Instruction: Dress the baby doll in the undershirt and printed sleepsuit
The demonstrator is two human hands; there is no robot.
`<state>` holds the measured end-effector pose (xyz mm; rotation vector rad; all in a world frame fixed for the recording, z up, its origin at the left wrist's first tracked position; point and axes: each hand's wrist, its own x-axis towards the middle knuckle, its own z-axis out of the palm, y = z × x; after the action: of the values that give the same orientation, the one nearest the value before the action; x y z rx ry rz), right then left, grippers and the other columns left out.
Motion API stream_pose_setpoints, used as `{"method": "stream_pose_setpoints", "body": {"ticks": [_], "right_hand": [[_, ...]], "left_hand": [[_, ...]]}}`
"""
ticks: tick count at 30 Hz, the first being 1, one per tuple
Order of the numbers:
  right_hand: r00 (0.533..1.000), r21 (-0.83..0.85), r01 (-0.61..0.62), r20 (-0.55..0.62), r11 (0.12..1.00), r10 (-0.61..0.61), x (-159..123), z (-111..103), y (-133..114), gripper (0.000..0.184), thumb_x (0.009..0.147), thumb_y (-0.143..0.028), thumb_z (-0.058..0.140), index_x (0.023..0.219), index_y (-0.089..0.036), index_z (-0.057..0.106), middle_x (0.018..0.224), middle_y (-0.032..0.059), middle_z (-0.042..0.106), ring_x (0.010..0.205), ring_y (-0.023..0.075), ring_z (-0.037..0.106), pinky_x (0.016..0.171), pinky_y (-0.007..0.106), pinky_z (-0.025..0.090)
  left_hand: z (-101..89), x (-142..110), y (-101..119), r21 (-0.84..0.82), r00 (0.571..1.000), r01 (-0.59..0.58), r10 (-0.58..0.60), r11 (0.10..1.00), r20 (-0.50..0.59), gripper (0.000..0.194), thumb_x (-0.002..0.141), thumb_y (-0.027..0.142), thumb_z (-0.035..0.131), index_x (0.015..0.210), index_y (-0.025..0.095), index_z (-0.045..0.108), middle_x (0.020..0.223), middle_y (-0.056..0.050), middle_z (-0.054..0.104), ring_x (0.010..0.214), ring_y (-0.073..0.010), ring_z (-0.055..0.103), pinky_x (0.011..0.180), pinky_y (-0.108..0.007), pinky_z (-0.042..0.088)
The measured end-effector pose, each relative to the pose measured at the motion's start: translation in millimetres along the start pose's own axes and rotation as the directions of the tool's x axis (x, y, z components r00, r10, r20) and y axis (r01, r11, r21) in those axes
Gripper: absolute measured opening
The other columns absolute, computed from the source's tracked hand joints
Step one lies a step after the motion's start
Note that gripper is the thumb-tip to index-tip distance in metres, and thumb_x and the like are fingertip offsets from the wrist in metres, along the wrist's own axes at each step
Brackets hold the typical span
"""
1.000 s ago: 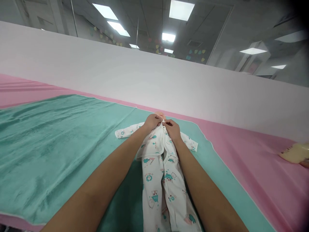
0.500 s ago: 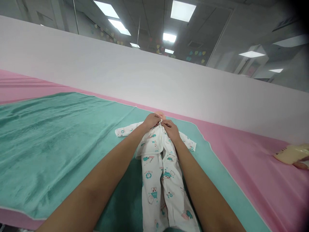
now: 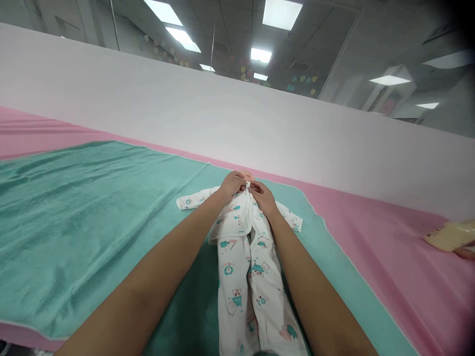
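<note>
A baby doll (image 3: 247, 174) lies on its back, most of its head hidden behind my hands. It wears a white printed baby top (image 3: 232, 220) with both sleeves spread to the sides, and matching printed trousers (image 3: 233, 277). At the neck, my left hand (image 3: 233, 185) pinches one side of the top's collar. My right hand (image 3: 261, 195) grips the other side, its fingers close to the left ones. Below the collar the front edges of the top overlap, parting toward the hem. Any fastener between the fingertips is too small to make out.
A green blanket (image 3: 111, 222) lies under the doll, over a pink sheet (image 3: 371, 237). Behind runs a low white wall (image 3: 222, 118) with glass above. At the far right a pale doll's foot (image 3: 447, 237) rests by another person's fingers (image 3: 463, 253).
My hands stay at the collar, with only slight finger movement; a little more of the white collar edge shows between them. The view has shifted very slightly.
</note>
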<state>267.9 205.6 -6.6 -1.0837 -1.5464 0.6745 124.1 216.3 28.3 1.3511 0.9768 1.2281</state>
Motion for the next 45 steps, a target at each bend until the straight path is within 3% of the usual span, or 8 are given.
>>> {"method": "stream_pose_setpoints", "body": {"ticks": [10,20,25,28,30,36,39,45], "right_hand": [[0.996,-0.175,0.043,-0.069,0.984,-0.056,-5.2,1.5,-11.7,0.036,0.072,-0.036,0.055,0.103,-0.022,0.064,0.098,0.0037,0.062,0.086,0.0157,0.057,0.084,0.031,0.044],[1.000,-0.018,-0.011,-0.026,1.000,0.011,-4.5,-3.7,-2.2,0.036,0.069,-0.037,0.060,0.100,-0.022,0.066,0.103,0.0027,0.065,0.096,0.0188,0.057,0.090,0.035,0.042],[1.000,-0.048,0.025,-0.012,0.999,-0.025,-10.6,-0.4,-3.1,0.036,0.073,-0.036,0.056,0.106,-0.021,0.061,0.106,0.0038,0.061,0.097,0.0178,0.056,0.091,0.035,0.041],[0.994,-0.135,0.105,-0.029,0.985,-0.110,-28.5,2.4,-11.6,0.040,0.075,-0.039,0.056,0.110,-0.020,0.054,0.109,0.0060,0.057,0.101,0.0179,0.052,0.093,0.035,0.041],[0.982,-0.261,0.174,-0.033,0.950,-0.189,-45.5,3.5,-20.9,0.039,0.075,-0.041,0.057,0.107,-0.020,0.051,0.109,0.0066,0.054,0.103,0.0190,0.049,0.093,0.036,0.039],[0.941,-0.619,0.275,0.016,0.736,-0.338,-77.4,10.0,-45.1,0.028,0.076,-0.041,0.055,0.091,-0.018,0.049,0.092,0.0070,0.052,0.090,0.0216,0.046,0.081,0.036,0.040],[0.945,-0.660,0.247,0.004,0.709,-0.326,-74.9,14.4,-47.5,0.021,0.075,-0.036,0.056,0.083,-0.018,0.047,0.087,0.0064,0.050,0.085,0.0208,0.045,0.077,0.034,0.039],[0.984,-0.662,0.113,-0.027,0.741,-0.175,-68.5,14.2,-50.9,0.009,0.073,-0.027,0.046,0.079,-0.020,0.044,0.077,0.0016,0.050,0.070,0.0165,0.045,0.062,0.029,0.034]], "left_hand": [[-1.4,6.4,-7.7,-0.013,1.000,0.000,0.000,1.000,-0.012,0.024,0.064,0.010,0.057,0.085,0.016,0.046,0.051,0.002,0.053,0.046,-0.0085,0.046,0.045,-0.020,0.033],[-2.4,1.5,-2.7,0.054,1.000,0.000,0.000,0.999,0.004,0.023,0.063,0.010,0.060,0.084,0.014,0.051,0.052,0.001,0.054,0.046,-0.0079,0.046,0.046,-0.020,0.034],[-0.4,-6.0,-2.8,0.240,0.993,-0.081,0.100,0.967,-0.067,0.019,0.065,0.018,0.062,0.082,0.015,0.055,0.061,0.000,0.058,0.055,-0.0106,0.051,0.055,-0.023,0.039],[-0.3,-19.0,-4.2,0.371,0.975,-0.172,0.211,0.912,-0.065,0.011,0.069,0.025,0.059,0.076,0.017,0.059,0.076,-0.002,0.063,0.071,-0.0139,0.056,0.064,-0.024,0.041],[-1.1,-32.5,-4.8,0.429,0.967,-0.221,0.254,0.876,-0.020,0.013,0.073,0.029,0.054,0.072,0.018,0.059,0.076,-0.001,0.063,0.072,-0.0145,0.056,0.065,-0.025,0.041],[-7.8,-65.6,-6.6,0.391,0.945,-0.324,0.314,0.862,0.091,0.015,0.076,0.033,0.052,0.079,0.020,0.060,0.075,0.002,0.061,0.073,-0.0135,0.055,0.066,-0.024,0.041],[-10.3,-65.7,-8.7,0.371,0.957,-0.289,0.277,0.883,0.086,0.012,0.073,0.029,0.055,0.078,0.019,0.058,0.071,0.002,0.059,0.069,-0.0125,0.054,0.064,-0.024,0.041],[-11.8,-60.9,-12.6,0.361,0.959,-0.278,0.281,0.890,0.045,0.013,0.074,0.031,0.054,0.077,0.018,0.057,0.072,0.001,0.059,0.070,-0.0137,0.054,0.066,-0.026,0.040]]}}
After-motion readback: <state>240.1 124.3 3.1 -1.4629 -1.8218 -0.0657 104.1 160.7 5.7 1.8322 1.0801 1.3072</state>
